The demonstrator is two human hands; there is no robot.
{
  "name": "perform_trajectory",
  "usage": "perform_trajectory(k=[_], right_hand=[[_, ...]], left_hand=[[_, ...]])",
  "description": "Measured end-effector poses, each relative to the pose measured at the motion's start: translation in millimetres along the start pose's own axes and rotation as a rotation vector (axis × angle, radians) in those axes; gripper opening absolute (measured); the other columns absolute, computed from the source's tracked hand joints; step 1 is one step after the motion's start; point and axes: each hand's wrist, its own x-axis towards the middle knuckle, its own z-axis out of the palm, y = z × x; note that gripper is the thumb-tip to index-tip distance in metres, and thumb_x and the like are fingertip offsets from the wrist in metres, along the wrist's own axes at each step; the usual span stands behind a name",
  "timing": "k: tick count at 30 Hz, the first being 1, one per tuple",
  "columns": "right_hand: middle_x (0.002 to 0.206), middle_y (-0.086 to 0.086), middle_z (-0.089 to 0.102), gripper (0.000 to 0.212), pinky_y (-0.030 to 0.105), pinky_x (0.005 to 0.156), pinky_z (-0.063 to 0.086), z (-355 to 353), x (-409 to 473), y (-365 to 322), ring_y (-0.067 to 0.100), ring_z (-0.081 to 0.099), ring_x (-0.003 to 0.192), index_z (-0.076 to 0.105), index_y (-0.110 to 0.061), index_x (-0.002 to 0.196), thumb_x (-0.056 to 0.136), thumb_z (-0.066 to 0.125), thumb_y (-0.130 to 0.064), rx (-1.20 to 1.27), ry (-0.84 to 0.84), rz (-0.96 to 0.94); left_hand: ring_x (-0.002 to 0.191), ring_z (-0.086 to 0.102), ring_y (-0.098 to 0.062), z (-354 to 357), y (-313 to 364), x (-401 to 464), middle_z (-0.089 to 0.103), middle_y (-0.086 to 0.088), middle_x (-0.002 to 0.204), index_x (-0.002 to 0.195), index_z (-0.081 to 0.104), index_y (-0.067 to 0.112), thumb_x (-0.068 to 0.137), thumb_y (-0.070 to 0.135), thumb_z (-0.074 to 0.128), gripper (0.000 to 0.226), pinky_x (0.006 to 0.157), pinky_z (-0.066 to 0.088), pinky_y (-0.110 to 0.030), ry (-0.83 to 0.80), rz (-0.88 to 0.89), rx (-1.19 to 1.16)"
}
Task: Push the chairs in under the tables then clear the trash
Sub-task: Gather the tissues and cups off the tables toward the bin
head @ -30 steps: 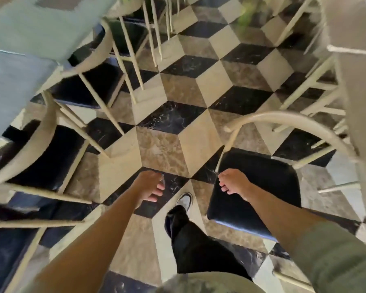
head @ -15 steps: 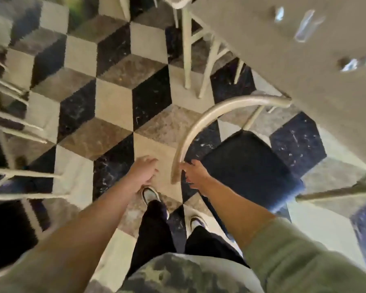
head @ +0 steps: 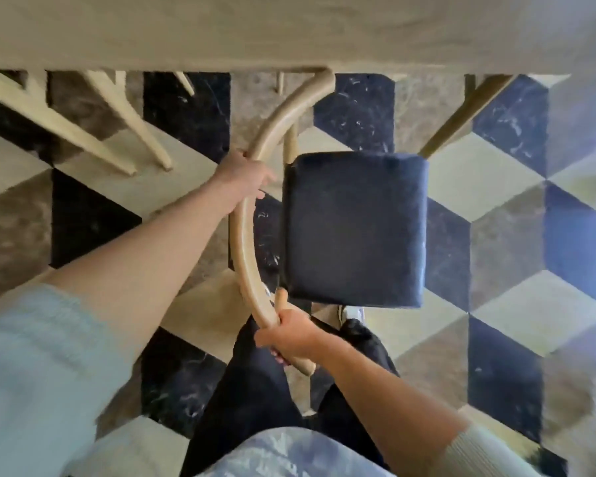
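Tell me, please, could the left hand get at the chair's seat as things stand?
Probably yes: the left hand grips the backrest right beside the seat, whose top lies bare.

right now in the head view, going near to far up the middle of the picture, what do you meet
Right hand gripping the near end of the curved backrest → dark seat cushion → left hand gripping the backrest further up → table edge.

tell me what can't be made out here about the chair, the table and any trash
- Chair legs, head view: mostly hidden under the dark seat.
- Far end of the curved backrest: runs under the table edge.
- Tabletop: cut off by the top edge, so no trash can be seen.
- Left hand and right hand fingertips: wrapped behind the rail.
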Motion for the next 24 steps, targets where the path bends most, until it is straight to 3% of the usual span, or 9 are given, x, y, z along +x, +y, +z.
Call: perform_trajectory(k=[1, 3, 6, 8, 13, 17, 19, 22, 24], right_hand=[[0.088, 0.003, 0.069, 0.027, 0.038, 0.07, 0.063, 4, 0, 0, 0.018, 0.069, 0.073, 0.059, -0.023, 0.097, 0.077, 0.076, -0.032, -0.003, 0.05, 0.011], [0.093, 0.003, 0.069, 0.033, 0.04, 0.073, 0.065, 11, 2, 0, 0.019, 0.072, 0.081, 0.06, -0.023, 0.1, 0.074, 0.075, -0.037, -0.047, 0.161, 0.012], [0.098, 0.003, 0.07, 0.046, 0.043, 0.078, 0.063, 20, -1, -2, 0.02, 0.071, 0.085, 0.061, -0.02, 0.111, 0.072, 0.074, -0.042, -0.065, 0.293, 0.008], [0.097, 0.001, 0.07, 0.05, 0.04, 0.078, 0.062, 22, -2, -2, 0.018, 0.07, 0.084, 0.063, -0.021, 0.113, 0.07, 0.073, -0.045, -0.084, 0.328, 0.014], [0.092, -0.003, 0.07, 0.048, 0.04, 0.079, 0.062, 24, -13, 4, 0.017, 0.068, 0.082, 0.067, -0.024, 0.11, 0.068, 0.071, -0.045, -0.225, 0.346, 0.044], [0.079, -0.009, 0.063, 0.043, 0.036, 0.065, 0.057, 20, -26, 9, 0.015, 0.065, 0.072, 0.062, -0.028, 0.095, 0.063, 0.064, -0.057, -0.442, 0.345, 0.059], [0.076, -0.008, 0.062, 0.043, 0.031, 0.055, 0.048, 10, -28, 9, 0.014, 0.062, 0.066, 0.059, -0.028, 0.091, 0.063, 0.061, -0.06, -0.555, 0.344, 0.049], [0.075, -0.007, 0.06, 0.049, 0.032, 0.058, 0.047, -13, -28, 6, 0.019, 0.06, 0.065, 0.053, -0.026, 0.095, 0.059, 0.061, -0.059, -0.721, 0.311, 0.035], [0.075, -0.006, 0.059, 0.051, 0.033, 0.061, 0.049, -40, -27, 5, 0.02, 0.059, 0.065, 0.056, -0.025, 0.098, 0.059, 0.06, -0.058, -0.838, 0.301, 0.014]], left_hand=[[0.072, 0.078, -0.017, 0, -1, 4, 0.075, -0.006, 0.096, 0.133, 0.057, 0.008, 0.081, 0.015, 0.079, 0.057, 0.057, 0.065, -0.033, -0.02, -0.002, 0.029], [0.07, 0.078, -0.017, -1, -5, 7, 0.072, -0.008, 0.098, 0.137, 0.053, 0.007, 0.081, 0.009, 0.074, 0.06, 0.064, 0.067, -0.038, -0.017, -0.01, 0.05], [0.09, 0.076, -0.029, -6, -5, 3, 0.071, -0.016, 0.105, 0.134, 0.054, 0.005, 0.076, 0.002, 0.069, 0.06, 0.083, 0.065, -0.05, -0.059, 0.009, 0.05], [0.097, 0.072, -0.036, -9, -5, -1, 0.069, -0.019, 0.109, 0.127, 0.056, 0.005, 0.07, -0.002, 0.066, 0.059, 0.086, 0.063, -0.052, -0.079, 0.016, 0.035], [0.082, 0.073, -0.033, -21, -28, -14, 0.07, -0.012, 0.089, 0.12, 0.058, 0.005, 0.073, 0.0, 0.067, 0.048, 0.086, 0.062, -0.051, -0.091, -0.015, -0.064], [0.075, 0.071, -0.027, -42, -65, -26, 0.07, -0.011, 0.087, 0.119, 0.062, 0.003, 0.074, 0.002, 0.069, 0.046, 0.073, 0.063, -0.043, -0.014, -0.092, -0.22], [0.071, 0.068, -0.03, -48, -79, -30, 0.069, -0.016, 0.084, 0.12, 0.063, -0.002, 0.069, 0.001, 0.068, 0.051, 0.066, 0.058, -0.042, 0.031, -0.127, -0.326], [0.07, 0.068, -0.031, -50, -93, -37, 0.07, -0.018, 0.084, 0.119, 0.062, -0.001, 0.066, 0.001, 0.07, 0.053, 0.06, 0.056, -0.04, 0.124, -0.197, -0.442], [0.056, 0.068, -0.023, -45, -95, -45, 0.073, -0.01, 0.069, 0.109, 0.065, 0.006, 0.066, -0.001, 0.07, 0.044, 0.05, 0.056, -0.032, 0.209, -0.234, -0.522]])
